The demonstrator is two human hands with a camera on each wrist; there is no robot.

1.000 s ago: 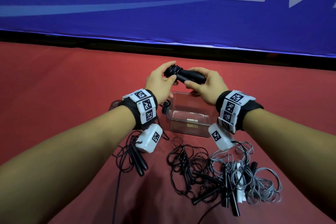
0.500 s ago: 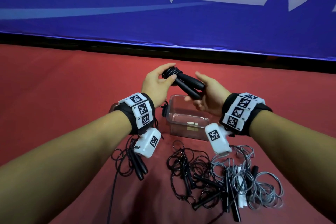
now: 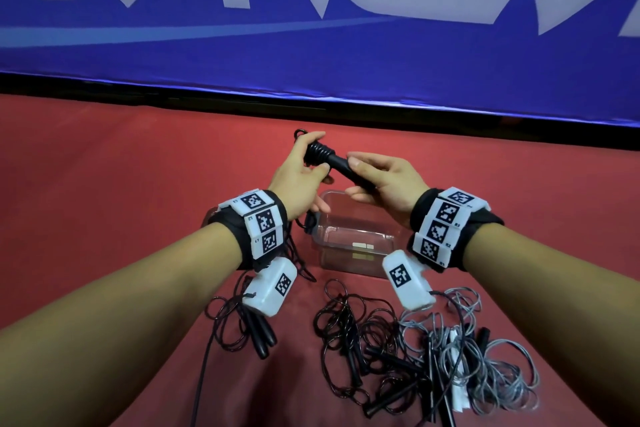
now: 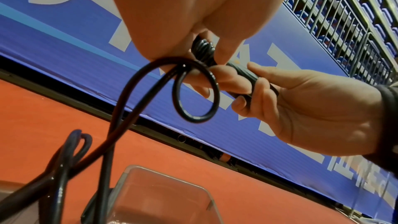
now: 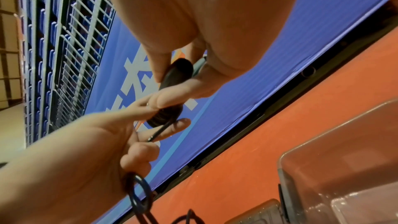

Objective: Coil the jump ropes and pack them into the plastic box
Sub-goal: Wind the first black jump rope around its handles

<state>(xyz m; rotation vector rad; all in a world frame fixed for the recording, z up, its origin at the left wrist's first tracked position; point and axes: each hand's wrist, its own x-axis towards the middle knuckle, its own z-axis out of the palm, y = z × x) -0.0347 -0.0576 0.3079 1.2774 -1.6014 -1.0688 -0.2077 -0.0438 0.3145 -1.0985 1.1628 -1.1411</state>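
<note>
The black jump rope sits at centre frame in the head view, its cord wound in tight turns round the paired handles, above the clear plastic box. The cord looks light, springy and slick, so it will likely unwind if you slacken. Your right hand clasps the handles' lower end; your left hand pinches the wound end and the trailing loop. Take it by the stiff handles. More loose ropes lie tangled at lower centre.
</note>
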